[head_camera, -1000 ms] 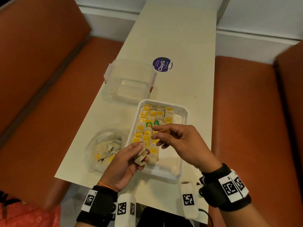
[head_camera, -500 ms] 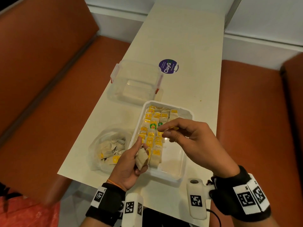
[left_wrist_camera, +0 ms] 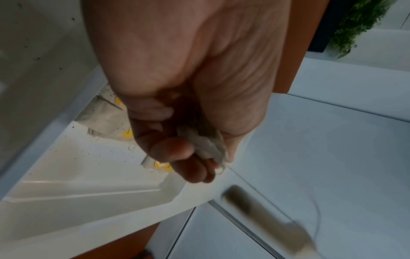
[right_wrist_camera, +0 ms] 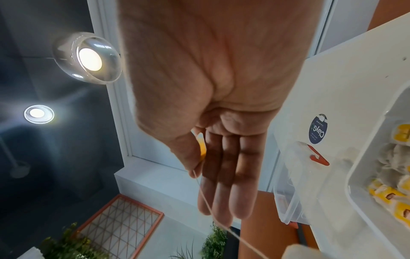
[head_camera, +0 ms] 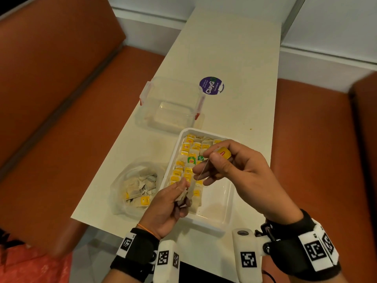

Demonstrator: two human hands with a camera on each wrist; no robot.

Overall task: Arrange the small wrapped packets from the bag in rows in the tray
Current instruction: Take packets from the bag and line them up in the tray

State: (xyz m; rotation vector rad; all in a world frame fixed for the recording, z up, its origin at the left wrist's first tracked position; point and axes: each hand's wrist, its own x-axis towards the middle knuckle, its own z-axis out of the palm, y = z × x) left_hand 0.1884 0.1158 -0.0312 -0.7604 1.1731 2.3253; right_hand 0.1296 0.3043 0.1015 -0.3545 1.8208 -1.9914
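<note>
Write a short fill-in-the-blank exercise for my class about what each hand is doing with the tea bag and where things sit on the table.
1. The right hand pinches the tea bag's yellow ____ between thumb and forefinger.
2. The left hand holds the tea bag over the white ____.
3. A thin ____ runs between the two hands.
4. The plastic bag of loose packets lies to the ____ of the tray.

Missing words: tag; tray; string; left

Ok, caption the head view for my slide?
Left hand holds a tea bag while right hand pulls its yellow tag above the tray.
</note>
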